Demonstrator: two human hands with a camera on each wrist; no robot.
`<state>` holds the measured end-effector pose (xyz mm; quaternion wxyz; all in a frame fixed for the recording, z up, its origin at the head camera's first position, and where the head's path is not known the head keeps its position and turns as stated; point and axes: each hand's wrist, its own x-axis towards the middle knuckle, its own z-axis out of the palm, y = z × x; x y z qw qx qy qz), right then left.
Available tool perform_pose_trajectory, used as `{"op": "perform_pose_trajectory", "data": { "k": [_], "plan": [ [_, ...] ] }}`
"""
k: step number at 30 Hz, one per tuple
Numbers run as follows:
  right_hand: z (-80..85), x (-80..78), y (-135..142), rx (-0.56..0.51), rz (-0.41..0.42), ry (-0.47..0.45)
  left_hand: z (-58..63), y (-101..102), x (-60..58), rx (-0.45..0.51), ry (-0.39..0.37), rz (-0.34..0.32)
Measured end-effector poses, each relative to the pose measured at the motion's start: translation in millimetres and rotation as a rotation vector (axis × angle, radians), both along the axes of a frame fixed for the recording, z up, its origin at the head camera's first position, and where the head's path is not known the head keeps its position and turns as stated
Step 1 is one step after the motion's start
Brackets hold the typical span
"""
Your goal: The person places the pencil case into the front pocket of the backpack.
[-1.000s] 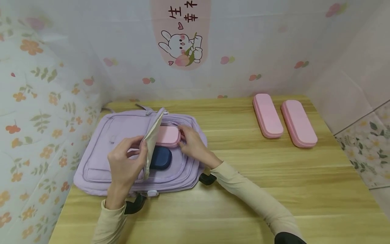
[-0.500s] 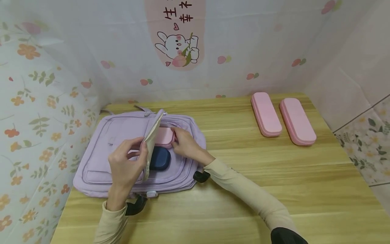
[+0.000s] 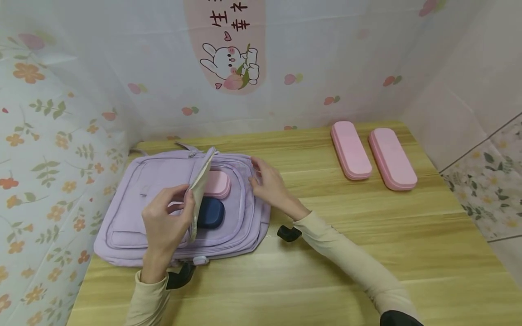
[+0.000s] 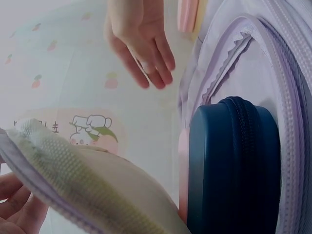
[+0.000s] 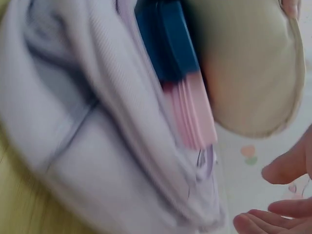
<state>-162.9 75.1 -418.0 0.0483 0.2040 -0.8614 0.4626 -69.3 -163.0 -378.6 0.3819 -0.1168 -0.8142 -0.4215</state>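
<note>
A lilac backpack (image 3: 130,199) lies flat on the table, its front pocket unzipped. My left hand (image 3: 165,222) pinches the edge of the pocket's cream-lined flap (image 3: 200,194) and holds it raised. Inside the pocket, a pink zippered pencil case (image 3: 218,183) lies beside a navy zippered pencil case (image 3: 212,213); the flap hides their left ends. My right hand (image 3: 273,185), fingers apart and holding nothing, is over the backpack's right edge. In the right wrist view, the ends of the pink case (image 5: 192,114) and navy case (image 5: 170,44) stick out past the zipper.
Two more pink pencil cases, a left one (image 3: 351,151) and a right one (image 3: 393,158), lie side by side at the back right of the wooden table (image 3: 326,267). A printed curtain (image 3: 306,54) hangs behind the table, and a flowered one (image 3: 45,181) along the left.
My right hand gripped the end of the pink pencil case, moved left with it further under the flap, then let go and drew back rightward. The left hand keeps the flap raised.
</note>
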Motion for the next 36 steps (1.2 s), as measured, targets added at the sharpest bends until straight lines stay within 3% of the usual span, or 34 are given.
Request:
{"op": "perform_pose_trajectory", "data": {
  "k": [6, 16, 25, 36],
  "plan": [
    [-2.3, -0.4, 29, -0.005, -0.088, 0.029, -1.1, 2, 1.1, -0.009, 0.001, 0.0],
    [-3.6, -3.2, 88, 0.088, -0.231, -0.033, -2.2, 6, 2.6, -0.03, 0.002, 0.021],
    [-9.5, -10.1, 143, 0.124, -0.378, -0.039, -2.8, 10, 4.1, 0.008, -0.037, -0.008],
    [-19.7, -10.6, 188, 0.202, -0.52, -0.151, -9.0, 17, 4.5, 0.024, -0.05, -0.029]
  ]
}}
